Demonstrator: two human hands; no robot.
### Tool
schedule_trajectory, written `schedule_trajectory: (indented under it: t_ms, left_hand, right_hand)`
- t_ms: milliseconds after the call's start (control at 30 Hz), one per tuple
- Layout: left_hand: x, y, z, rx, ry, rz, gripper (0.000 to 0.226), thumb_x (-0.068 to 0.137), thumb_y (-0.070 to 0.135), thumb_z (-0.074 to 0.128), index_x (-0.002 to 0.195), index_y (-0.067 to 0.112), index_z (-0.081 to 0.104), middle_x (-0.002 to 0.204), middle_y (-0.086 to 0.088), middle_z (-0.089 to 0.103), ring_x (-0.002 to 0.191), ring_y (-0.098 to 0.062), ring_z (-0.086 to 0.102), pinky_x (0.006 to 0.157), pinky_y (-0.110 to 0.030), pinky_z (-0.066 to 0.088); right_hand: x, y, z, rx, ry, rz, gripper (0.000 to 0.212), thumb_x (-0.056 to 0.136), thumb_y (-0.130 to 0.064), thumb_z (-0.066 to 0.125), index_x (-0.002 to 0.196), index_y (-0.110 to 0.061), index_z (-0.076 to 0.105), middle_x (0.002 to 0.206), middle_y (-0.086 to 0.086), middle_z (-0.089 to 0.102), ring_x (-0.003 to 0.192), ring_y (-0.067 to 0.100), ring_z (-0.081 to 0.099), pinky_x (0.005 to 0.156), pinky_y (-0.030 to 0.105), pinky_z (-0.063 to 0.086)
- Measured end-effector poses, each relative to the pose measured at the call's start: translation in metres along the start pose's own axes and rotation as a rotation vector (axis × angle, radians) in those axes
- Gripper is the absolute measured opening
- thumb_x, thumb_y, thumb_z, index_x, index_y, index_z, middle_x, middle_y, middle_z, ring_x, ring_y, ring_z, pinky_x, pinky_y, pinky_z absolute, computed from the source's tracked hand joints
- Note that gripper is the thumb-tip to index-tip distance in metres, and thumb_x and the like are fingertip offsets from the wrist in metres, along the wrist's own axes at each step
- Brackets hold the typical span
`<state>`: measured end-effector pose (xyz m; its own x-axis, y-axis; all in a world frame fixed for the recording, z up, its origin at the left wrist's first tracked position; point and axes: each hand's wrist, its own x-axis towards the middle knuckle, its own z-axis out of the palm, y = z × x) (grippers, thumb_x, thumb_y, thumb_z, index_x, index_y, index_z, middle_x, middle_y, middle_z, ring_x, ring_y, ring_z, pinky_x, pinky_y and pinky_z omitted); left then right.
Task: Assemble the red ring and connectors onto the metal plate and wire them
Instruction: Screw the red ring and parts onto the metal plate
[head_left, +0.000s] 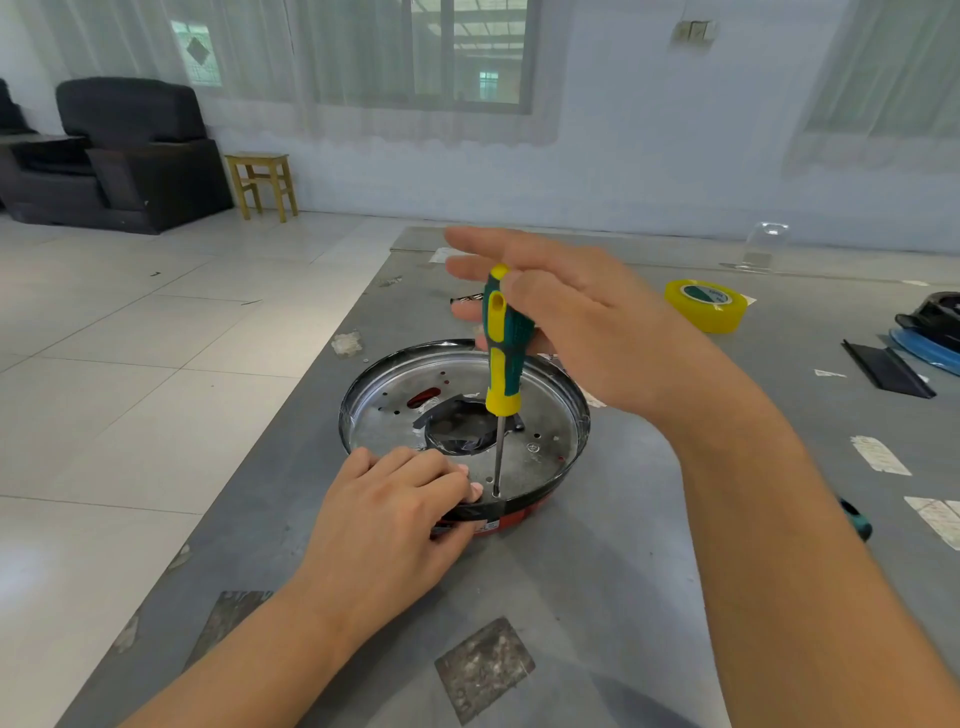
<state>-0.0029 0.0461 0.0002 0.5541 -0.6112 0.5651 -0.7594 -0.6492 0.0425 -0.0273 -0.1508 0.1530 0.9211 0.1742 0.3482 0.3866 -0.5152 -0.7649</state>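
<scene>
Left hand: the person's left hand (387, 512) rests on the near rim of the round, shallow metal plate (545, 444), fingers curled over the edge and gripping it, fingertips just beside the screwdriver tip.
Right hand: the right hand (587, 322) is held above the plate with fingers straight and spread, the handle of the screwdriver lying against the flat fingers; I cannot tell whether the thumb presses it from behind.
Screwdriver: 1 green and yellow handled screwdriver (504, 348) stands almost upright, its thin steel shaft reaching down to the plate floor near the front rim.
Metal plate: it sits on the grey worktable (597, 582), directly in front of the person; its floor is pierced with small holes and has a large round opening in the middle, part covered by dark tape.
Red ring: the red ring (522, 514) shows as a red band beneath the plate's near edge, wrapped in part by black tape, and touching the left hand.
Yellow tape: 1 roll of yellow adhesive tape (707, 306) lies flat on the table, well apart from the plate, to the right.
Far right: black and blue items (924, 338) lie at the table edge, too cut off to identify.
Background: a dark armchair (130, 150) and a small yellow wooden stool (262, 182) stand on the tiled floor at the left.
</scene>
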Motion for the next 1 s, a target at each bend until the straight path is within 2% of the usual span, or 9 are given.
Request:
schedule_trajectory:
  t_ms: [100,200,300,433,500,667,733,867,1000]
  left_hand:
    - [0.0,-0.001,-0.001,0.0,-0.01,0.0,0.013,0.085,0.043,0.073,0.09,0.03,0.075,0.099,0.016,0.074,0.084,-0.017,0.07,0.062,-0.04,0.047]
    - [0.0,0.0,-0.001,-0.001,-0.01,0.004,0.011,0.086,0.04,0.078,0.09,0.03,0.075,0.099,0.016,0.074,0.083,-0.017,0.07,0.062,-0.037,0.044]
    - [0.0,0.0,-0.001,0.0,0.0,0.005,0.013,0.085,0.042,0.071,0.088,0.03,0.075,0.098,0.015,0.074,0.083,-0.017,0.07,0.062,-0.037,0.044]
    - [-0.001,0.0,0.0,-0.008,-0.003,0.005,0.015,0.085,0.043,0.07,0.09,0.03,0.075,0.098,0.016,0.074,0.084,-0.016,0.07,0.063,-0.038,0.045]
    - [-0.001,-0.001,0.0,-0.007,0.005,0.005,0.015,0.086,0.043,0.069,0.089,0.03,0.075,0.098,0.016,0.074,0.084,-0.016,0.07,0.062,-0.038,0.045]
    - [-0.001,-0.001,0.0,-0.016,0.017,0.012,0.015,0.085,0.043,0.07,0.088,0.03,0.075,0.098,0.016,0.074,0.083,-0.016,0.071,0.061,-0.037,0.045]
    - [0.0,0.0,-0.001,-0.018,0.019,0.009,0.013,0.084,0.042,0.071,0.087,0.03,0.075,0.099,0.016,0.074,0.083,-0.016,0.071,0.062,-0.037,0.045]
    - [-0.001,0.0,0.0,-0.019,0.016,0.01,0.013,0.083,0.042,0.073,0.088,0.03,0.074,0.099,0.016,0.074,0.082,-0.016,0.069,0.062,-0.036,0.044]
    - [-0.001,-0.002,0.001,-0.022,0.006,0.006,0.013,0.082,0.042,0.076,0.088,0.031,0.074,0.099,0.016,0.074,0.082,-0.015,0.069,0.063,-0.034,0.041]
  right_hand:
    - [-0.002,-0.001,0.002,-0.254,0.114,-0.097,0.025,0.096,-0.054,0.055,0.117,-0.046,0.067,0.092,-0.007,0.074,0.085,0.014,0.073,0.079,0.042,0.062]
    - [-0.001,-0.001,0.008,-0.582,0.351,-0.135,0.042,0.094,-0.067,0.054,0.085,-0.026,0.06,0.065,-0.004,0.061,0.059,0.008,0.057,0.054,0.032,0.05]
    - [0.0,-0.002,0.006,-0.657,0.268,-0.136,0.046,0.103,-0.06,0.033,0.097,-0.026,0.063,0.078,-0.004,0.068,0.071,0.012,0.062,0.068,0.038,0.054]
    - [-0.003,-0.003,-0.001,-0.015,-0.01,-0.065,0.038,0.107,-0.035,0.042,0.14,-0.034,0.06,0.131,-0.016,0.068,0.116,-0.001,0.066,0.101,0.034,0.055]
    - [-0.001,0.001,0.002,-0.043,0.057,-0.1,0.033,0.107,-0.034,0.051,0.137,-0.038,0.063,0.116,-0.011,0.075,0.101,0.001,0.073,0.092,0.034,0.06]
    - [0.003,0.0,0.009,-0.67,0.377,-0.153,0.037,0.104,-0.055,0.047,0.105,-0.03,0.074,0.069,-0.003,0.068,0.063,0.014,0.061,0.063,0.032,0.051]
    - [0.002,-0.001,0.009,-0.596,0.29,-0.116,0.036,0.106,-0.049,0.04,0.125,-0.035,0.066,0.076,-0.004,0.069,0.069,0.014,0.063,0.068,0.035,0.053]
    - [-0.003,-0.002,-0.006,-0.176,0.052,0.055,0.054,0.097,-0.033,0.041,0.149,-0.048,0.045,0.125,-0.016,0.069,0.109,0.015,0.069,0.097,0.041,0.056]
    - [-0.006,-0.001,-0.012,-0.268,0.058,-0.031,0.035,0.104,-0.036,0.056,0.137,-0.047,0.058,0.113,-0.016,0.071,0.104,0.012,0.07,0.097,0.041,0.056]
